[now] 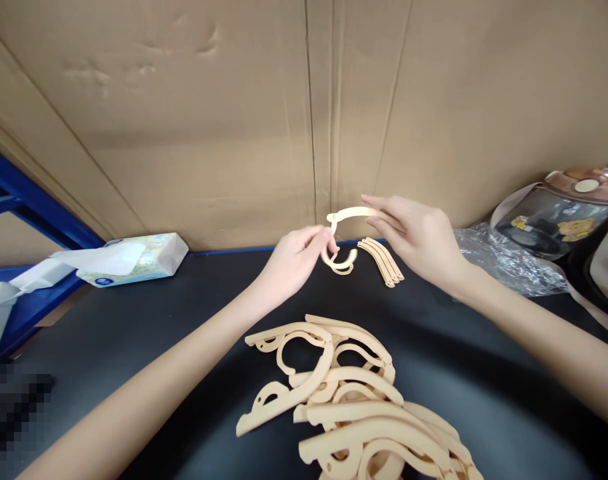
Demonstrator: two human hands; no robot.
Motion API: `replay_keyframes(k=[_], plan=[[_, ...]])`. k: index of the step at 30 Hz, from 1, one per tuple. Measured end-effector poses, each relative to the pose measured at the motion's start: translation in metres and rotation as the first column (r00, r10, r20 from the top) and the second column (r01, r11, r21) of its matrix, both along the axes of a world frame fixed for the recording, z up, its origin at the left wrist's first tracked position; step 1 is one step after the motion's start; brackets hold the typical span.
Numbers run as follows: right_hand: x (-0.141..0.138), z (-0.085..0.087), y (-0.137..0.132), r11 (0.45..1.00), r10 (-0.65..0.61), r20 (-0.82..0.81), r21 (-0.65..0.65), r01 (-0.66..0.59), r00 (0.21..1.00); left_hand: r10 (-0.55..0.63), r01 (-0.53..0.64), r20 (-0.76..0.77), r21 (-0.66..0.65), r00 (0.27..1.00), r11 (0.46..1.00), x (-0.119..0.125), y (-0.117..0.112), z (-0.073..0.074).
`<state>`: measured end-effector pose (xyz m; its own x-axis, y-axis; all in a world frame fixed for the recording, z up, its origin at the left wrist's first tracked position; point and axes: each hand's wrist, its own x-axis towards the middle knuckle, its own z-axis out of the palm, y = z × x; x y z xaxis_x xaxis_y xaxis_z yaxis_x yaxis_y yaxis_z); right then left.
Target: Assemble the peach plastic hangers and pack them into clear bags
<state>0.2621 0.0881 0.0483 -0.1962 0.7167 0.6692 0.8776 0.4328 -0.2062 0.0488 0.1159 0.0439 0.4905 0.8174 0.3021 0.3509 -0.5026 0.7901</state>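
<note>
A cream plastic folding hanger [353, 213] is held up between my two hands above the far part of the table. My left hand [297, 257] pinches it near its hook, which curves down below my fingers. The fingers of my right hand [417, 230] are closed on the end of one hanger arm that reaches to the right. Just below, a small bundle of curved cream hanger arms [381, 261] lies on the table. Closer to me is a loose pile of several similar folding hangers [354, 393], with hooks and arms overlapping.
The black table [199, 333] ends at a tall cardboard wall [209, 133]. A tissue pack [139, 260] lies at the left beside a blue metal frame [49, 200]. Crumpled clear plastic [504, 263] and a strapped clear water bottle [554, 220] are at the right.
</note>
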Motion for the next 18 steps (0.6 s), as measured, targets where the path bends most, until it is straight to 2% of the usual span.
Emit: replay_keyframes(k=[2, 4, 6, 8, 10, 13, 15, 17, 18], plan=[[0.0, -0.004, 0.001, 0.992, -0.127, 0.253, 0.048, 0.118, 0.959, -0.108, 0.108, -0.073, -0.005, 0.991, 0.994, 0.004, -0.001, -0.002], [-0.001, -0.011, 0.004, 0.974, -0.197, 0.345, -0.041, 0.224, 0.918, -0.103, 0.109, -0.155, 0.034, 0.983, 0.993, 0.01, -0.003, -0.005], [-0.001, -0.017, 0.009, 0.943, -0.18, 0.241, -0.234, 0.237, 0.954, -0.015, 0.038, -0.225, 0.099, 0.974, 0.994, 0.015, -0.002, -0.008], [0.001, -0.02, 0.014, 0.908, -0.122, 0.071, -0.395, 0.14, 0.99, 0.044, -0.009, -0.266, 0.131, 0.963, 0.991, 0.018, 0.003, -0.012], [0.005, -0.02, 0.02, 0.876, -0.081, -0.062, -0.48, 0.041, 0.995, 0.06, -0.026, -0.277, 0.125, 0.959, 0.992, 0.018, 0.012, -0.019], [0.014, -0.017, 0.026, 0.842, -0.08, -0.22, -0.536, -0.052, 0.972, 0.079, -0.056, -0.301, 0.086, 0.95, 0.995, 0.013, 0.032, -0.032], [0.018, -0.016, 0.029, 0.825, -0.109, -0.475, -0.533, -0.187, 0.873, 0.094, -0.082, -0.314, 0.051, 0.945, 0.995, 0.011, 0.044, -0.042], [0.017, -0.016, 0.03, 0.816, -0.15, -0.731, -0.472, -0.334, 0.666, 0.129, -0.128, -0.313, 0.024, 0.941, 0.992, 0.011, 0.05, -0.048], [0.015, -0.016, 0.03, 0.815, -0.169, -0.807, -0.437, -0.38, 0.565, 0.153, -0.157, -0.305, 0.011, 0.94, 0.988, 0.012, 0.051, -0.05]])
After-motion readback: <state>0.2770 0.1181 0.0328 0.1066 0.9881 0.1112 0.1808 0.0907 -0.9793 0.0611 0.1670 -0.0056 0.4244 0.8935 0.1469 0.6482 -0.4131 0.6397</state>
